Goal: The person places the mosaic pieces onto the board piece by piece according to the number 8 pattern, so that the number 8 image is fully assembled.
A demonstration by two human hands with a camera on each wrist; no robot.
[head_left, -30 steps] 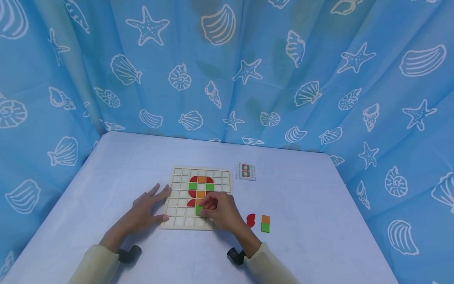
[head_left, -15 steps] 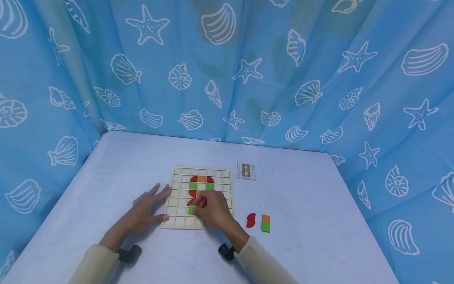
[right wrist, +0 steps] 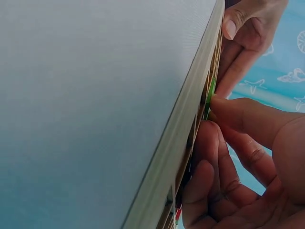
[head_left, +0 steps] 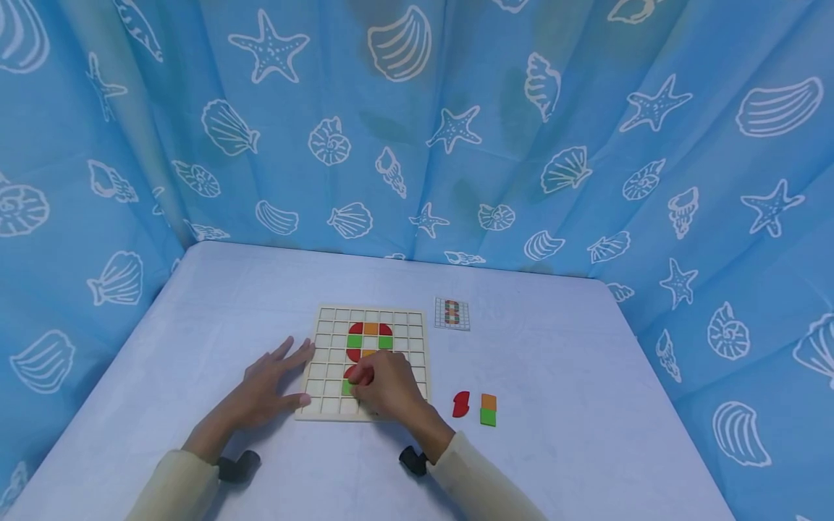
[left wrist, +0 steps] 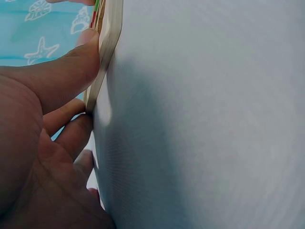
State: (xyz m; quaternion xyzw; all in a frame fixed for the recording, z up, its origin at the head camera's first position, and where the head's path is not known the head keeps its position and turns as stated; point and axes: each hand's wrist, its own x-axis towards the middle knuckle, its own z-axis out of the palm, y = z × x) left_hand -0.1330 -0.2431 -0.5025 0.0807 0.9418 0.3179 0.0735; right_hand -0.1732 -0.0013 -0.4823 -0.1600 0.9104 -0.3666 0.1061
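A square pale wooden grid board [head_left: 329, 417] lies on the table in the head view. My right hand [head_left: 394, 387] is over its lower middle, thumb and fingers pinching a green square tile [head_left: 346, 388] at a cell below a red quarter-round tile [head_left: 350, 372]. In the right wrist view the thumb presses that tile's edge; whether it lies fully flat is unclear. Orange, green and red tiles fill cells farther up the board, some hidden by the right hand. My left hand [head_left: 263, 389] rests at the board's left edge, fingers spread, thumb and fingertips touching the rim.
Right of the board lie two red quarter-round tiles [head_left: 460, 404], an orange square tile [head_left: 489, 402] and another green square tile [head_left: 488, 417]. A small pattern card [head_left: 452, 314] is behind them. A blue shell-print curtain [head_left: 404, 130] surrounds the white table [head_left: 573, 376].
My right hand has moved left with the green square tile, from the middle column to the cell under the red tile, and lowered it there. The left hand has stayed still.
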